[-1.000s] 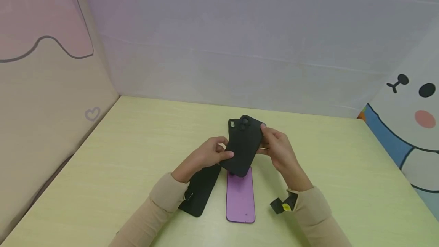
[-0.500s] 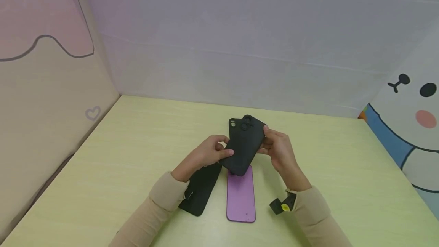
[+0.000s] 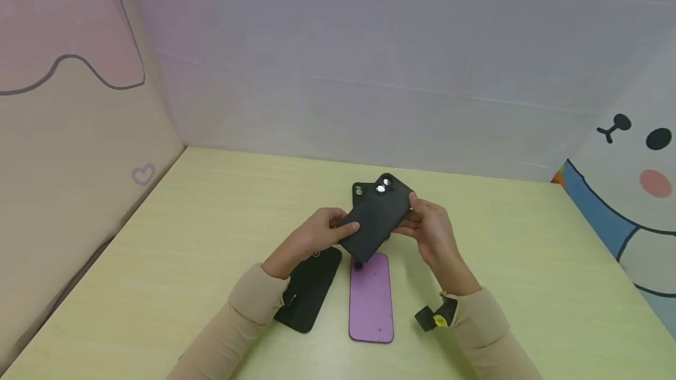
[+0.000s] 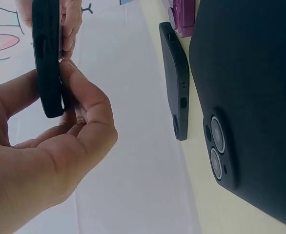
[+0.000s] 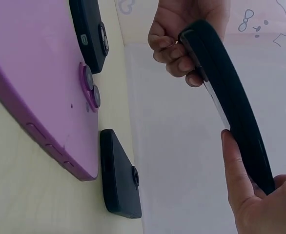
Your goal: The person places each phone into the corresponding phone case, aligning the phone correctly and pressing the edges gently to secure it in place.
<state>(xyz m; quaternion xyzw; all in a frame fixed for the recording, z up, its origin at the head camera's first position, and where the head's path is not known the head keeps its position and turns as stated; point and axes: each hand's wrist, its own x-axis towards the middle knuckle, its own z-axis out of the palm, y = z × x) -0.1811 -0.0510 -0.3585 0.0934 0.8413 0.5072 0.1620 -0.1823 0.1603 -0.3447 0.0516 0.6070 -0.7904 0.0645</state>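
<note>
Over the table, both hands hold a black phone case [image 3: 376,220] tilted, its two bright round camera spots at the upper end. My left hand [image 3: 319,232] pinches the lower left edge, thumb on the back. At the upper right edge, my right hand [image 3: 434,233] grips it with the thumb on the corner. The right wrist view shows the case [image 5: 235,102] edge-on and bowed, with a pale strip along its inner side. Along its edge in the left wrist view, the case [image 4: 48,58] shows a narrow gap; whether a phone is inside, I cannot tell.
Below the hands lie a purple phone [image 3: 371,304] and, left of it, a black-cased phone [image 3: 308,295]. Another black phone [image 3: 358,192] lies behind the held case, mostly hidden. The pale yellow table [image 3: 528,251] meets a white back wall [image 3: 369,75].
The held case has turned clockwise, its lower end rising off the purple phone's top. Its camera spots went from dark to bright. Both hands keep their grip.
</note>
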